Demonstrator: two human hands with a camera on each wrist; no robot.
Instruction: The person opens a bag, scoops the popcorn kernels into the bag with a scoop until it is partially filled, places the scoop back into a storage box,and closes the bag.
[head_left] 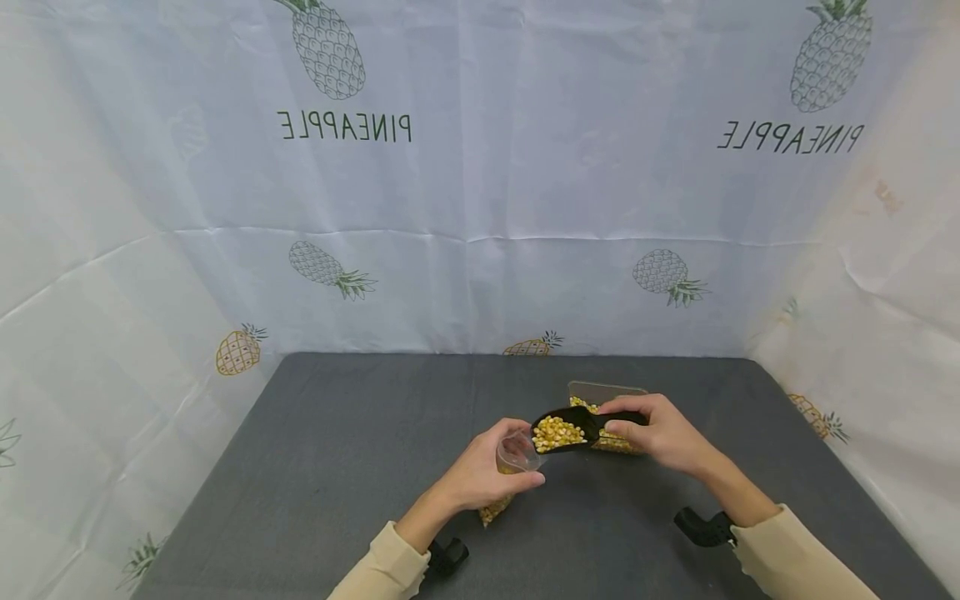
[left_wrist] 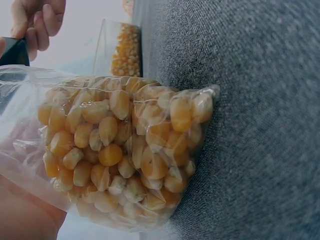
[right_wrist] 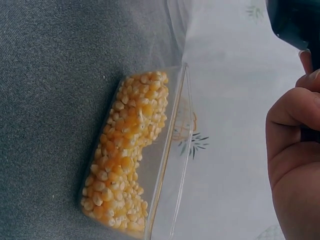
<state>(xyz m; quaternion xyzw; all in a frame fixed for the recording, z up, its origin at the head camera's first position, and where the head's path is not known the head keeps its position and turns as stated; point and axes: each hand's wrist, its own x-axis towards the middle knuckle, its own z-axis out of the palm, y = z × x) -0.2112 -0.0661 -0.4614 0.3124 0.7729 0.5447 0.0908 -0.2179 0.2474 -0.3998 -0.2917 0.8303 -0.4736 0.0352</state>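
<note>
My left hand (head_left: 480, 467) grips the upper part of a clear plastic bag (left_wrist: 115, 155), its mouth spread between thumb and fingers. Yellow corn kernels fill the bag's lower part, and its bottom corner comes down to the grey tabletop in the left wrist view. In my right hand (head_left: 663, 433) is the handle of a black scoop (head_left: 589, 423), heaped with corn kernels (head_left: 557, 433). The scoop's front lip overlaps the rim of the bag's mouth in the head view. Behind the scoop stands a clear rectangular container (right_wrist: 173, 107) partly filled with kernels.
A dark grey table (head_left: 360, 433) stretches out on both sides of the hands. White curtains (head_left: 465, 183) printed with pineapples enclose its back and sides. Black wrist mounts (head_left: 703, 527) sit under both forearms, near the cream sleeves (head_left: 795, 554).
</note>
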